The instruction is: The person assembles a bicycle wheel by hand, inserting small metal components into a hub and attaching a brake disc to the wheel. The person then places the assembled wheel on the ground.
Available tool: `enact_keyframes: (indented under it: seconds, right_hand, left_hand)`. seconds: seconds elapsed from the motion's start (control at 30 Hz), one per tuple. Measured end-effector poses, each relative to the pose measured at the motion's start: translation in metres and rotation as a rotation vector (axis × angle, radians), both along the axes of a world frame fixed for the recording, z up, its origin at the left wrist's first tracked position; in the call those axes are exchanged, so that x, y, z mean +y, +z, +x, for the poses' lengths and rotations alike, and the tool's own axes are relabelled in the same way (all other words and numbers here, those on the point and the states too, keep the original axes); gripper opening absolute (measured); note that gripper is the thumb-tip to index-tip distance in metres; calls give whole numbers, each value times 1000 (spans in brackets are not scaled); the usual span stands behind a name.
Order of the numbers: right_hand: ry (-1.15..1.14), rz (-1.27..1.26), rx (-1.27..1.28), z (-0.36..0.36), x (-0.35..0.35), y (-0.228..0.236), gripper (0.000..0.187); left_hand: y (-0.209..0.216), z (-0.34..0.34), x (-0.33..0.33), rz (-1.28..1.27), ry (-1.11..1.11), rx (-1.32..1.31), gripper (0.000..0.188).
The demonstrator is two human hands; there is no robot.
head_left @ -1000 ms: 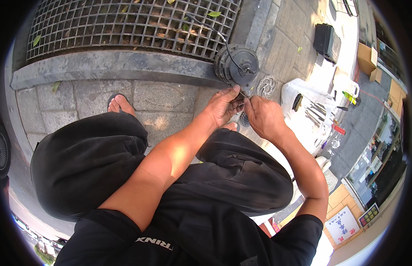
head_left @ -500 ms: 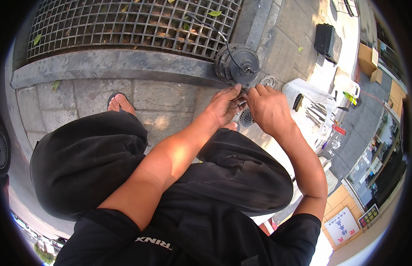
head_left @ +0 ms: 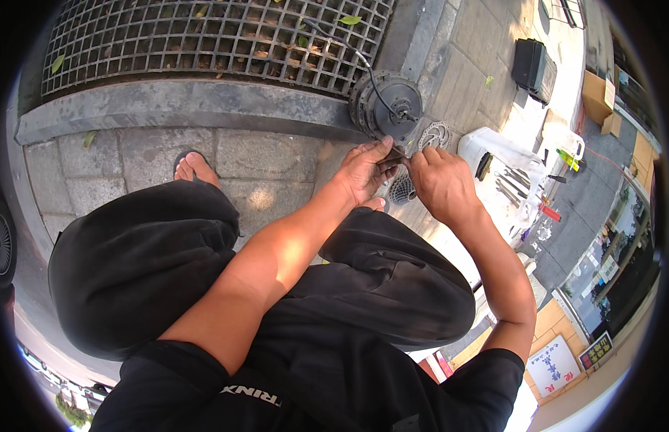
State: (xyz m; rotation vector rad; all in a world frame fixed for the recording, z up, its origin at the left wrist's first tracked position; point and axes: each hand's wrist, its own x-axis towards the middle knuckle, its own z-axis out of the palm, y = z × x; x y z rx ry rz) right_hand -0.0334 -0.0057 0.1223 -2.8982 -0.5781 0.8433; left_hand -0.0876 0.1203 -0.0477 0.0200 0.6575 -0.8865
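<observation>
In front of me, my left hand point(head_left: 367, 171) pinches a small thin dark piece point(head_left: 397, 153) between thumb and fingers. My right hand point(head_left: 444, 183) is closed close beside it, its fingertips at the piece's right end. Whether those fingertips grip the piece itself or something smaller is hidden. Just beyond both hands, a round dark hub motor point(head_left: 390, 108) leans on the kerb, with a cable curving from its axle. A perforated brake disc point(head_left: 434, 135) lies beyond my right hand. Between my hands and the foot below is a gear cassette point(head_left: 402, 189).
On the right sits a white plastic tray point(head_left: 473, 150) with several metal tools point(head_left: 513, 183) on it. A red-handled tool point(head_left: 550, 212) lies at its far side. Farther off are a black case point(head_left: 532, 68) and a cardboard box point(head_left: 597, 97). A raised stone kerb point(head_left: 183, 101) borders the metal grate point(head_left: 219, 36).
My right hand has shifted slightly right, away from my left fingertips, so more of the thin piece and the brake disc shows. My left hand stays nearly in place.
</observation>
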Motion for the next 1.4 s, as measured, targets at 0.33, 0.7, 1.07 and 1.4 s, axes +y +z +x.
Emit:
enact_keyframes:
  seconds: [0.33, 0.7, 1.07, 1.4]
  right_hand:
    - [-35, -192, 107, 6, 15, 16, 34]
    - [-603, 28, 196, -5, -5, -20, 42]
    - [-41, -36, 22, -3, -2, -8, 35]
    - [176, -111, 87, 10, 15, 7, 29]
  left_hand:
    - [1, 4, 0, 55, -49, 17, 29]
    - [11, 8, -2, 119, -91, 58, 30]
    - [1, 5, 1, 77, -64, 61, 30]
    - [-4, 5, 5, 37, -69, -17, 35]
